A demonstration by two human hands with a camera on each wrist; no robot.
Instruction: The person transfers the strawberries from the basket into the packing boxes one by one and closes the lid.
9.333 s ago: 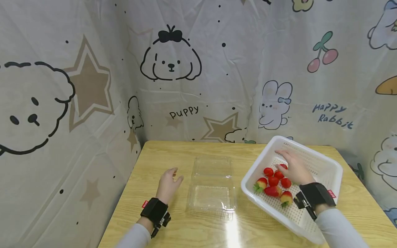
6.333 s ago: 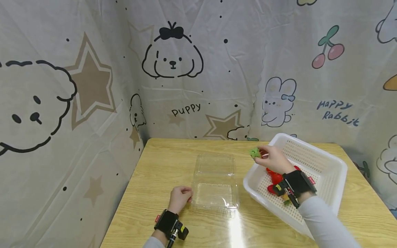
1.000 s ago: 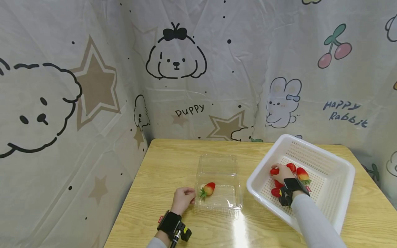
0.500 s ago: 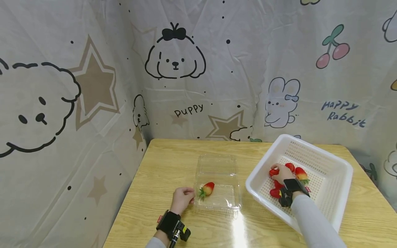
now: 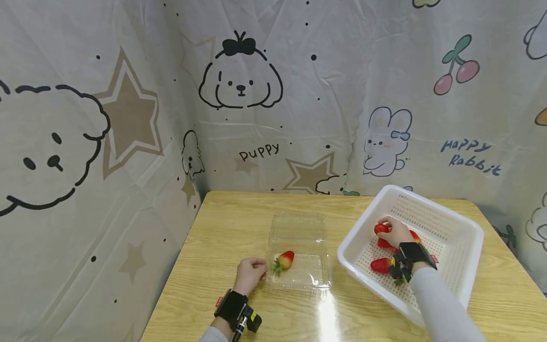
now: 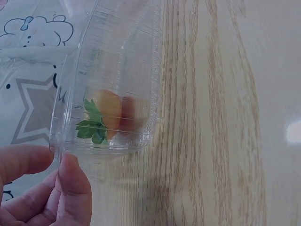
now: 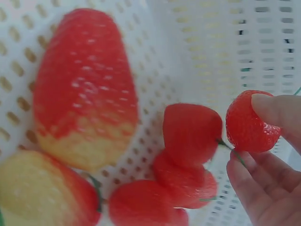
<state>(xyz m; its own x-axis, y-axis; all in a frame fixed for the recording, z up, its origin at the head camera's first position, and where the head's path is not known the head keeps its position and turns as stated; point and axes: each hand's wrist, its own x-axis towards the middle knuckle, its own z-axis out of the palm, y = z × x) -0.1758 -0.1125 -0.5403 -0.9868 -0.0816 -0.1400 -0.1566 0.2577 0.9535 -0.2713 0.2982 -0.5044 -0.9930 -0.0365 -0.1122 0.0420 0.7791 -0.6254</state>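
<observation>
In the basket, my right hand (image 5: pixel 396 232) pinches a small round red strawberry (image 7: pixel 251 121) between thumb and fingers. Its bumpy, glossy skin shows in the right wrist view, beside several smooth red fruits with thin green stems, such as one red fruit (image 7: pixel 192 134). A large red-and-yellow strawberry (image 7: pixel 87 84) lies near them on the basket floor. My left hand (image 5: pixel 251 275) pinches the left rim of a clear plastic clamshell box (image 5: pixel 318 273), which lies opened flat. Inside its near half rests one strawberry (image 5: pixel 287 260) with green leaves.
The white perforated basket (image 5: pixel 352 266) stands tilted on the right of the wooden table (image 5: pixel 231 218). Behind and to the left hangs a printed curtain (image 5: pixel 265 128). A light glare falls on the table in front of the box.
Earlier, my left hand took the box rim and a leafy strawberry went from basket to box. In the last half second my right hand moved slightly up and right with the small strawberry.
</observation>
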